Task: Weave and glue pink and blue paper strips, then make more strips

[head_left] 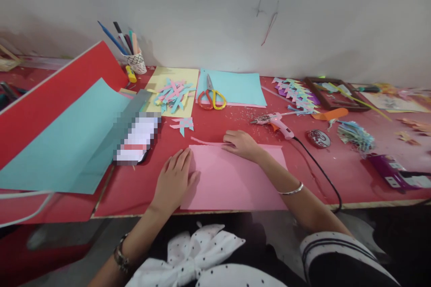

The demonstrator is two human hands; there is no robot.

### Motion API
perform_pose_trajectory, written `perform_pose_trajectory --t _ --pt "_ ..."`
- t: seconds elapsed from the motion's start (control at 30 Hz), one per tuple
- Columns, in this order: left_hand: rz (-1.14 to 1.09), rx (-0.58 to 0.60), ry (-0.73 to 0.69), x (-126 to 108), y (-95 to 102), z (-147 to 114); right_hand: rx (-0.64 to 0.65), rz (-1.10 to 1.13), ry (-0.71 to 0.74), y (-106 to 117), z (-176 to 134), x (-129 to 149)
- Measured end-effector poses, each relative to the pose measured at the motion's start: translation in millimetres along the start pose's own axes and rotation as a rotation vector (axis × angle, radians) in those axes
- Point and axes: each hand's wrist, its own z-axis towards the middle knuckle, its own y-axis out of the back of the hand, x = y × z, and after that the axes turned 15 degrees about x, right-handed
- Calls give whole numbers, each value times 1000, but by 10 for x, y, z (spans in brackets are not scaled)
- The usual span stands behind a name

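A pink sheet of paper [232, 184] lies flat at the table's front edge. My left hand [175, 175] rests flat on its left side, fingers stretched out. At the far edge of the sheet, my right hand [241, 144] has its fingers bent and closed around a narrow pink paper strip [204, 142]. The strip's free end curls out to the left, partly apart from the sheet. A small woven piece of pink and blue strips [184, 124] sits just beyond my hands. Further back lie scissors [211, 96] with red and yellow handles.
Cut strips [175, 94] lie heaped on yellow paper. A phone [138, 139] is at left near a blue sheet [67, 143]. To the right are a pink glue gun [274, 121] with a cord, a round tin [318, 138] and a purple power strip [387, 171].
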Motion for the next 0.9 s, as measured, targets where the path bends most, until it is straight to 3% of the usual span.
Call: perform_pose_trajectory --t 0.9 --pt "-25 10 -8 32 -7 -6 -48 90 -27 -57 -129 -130"
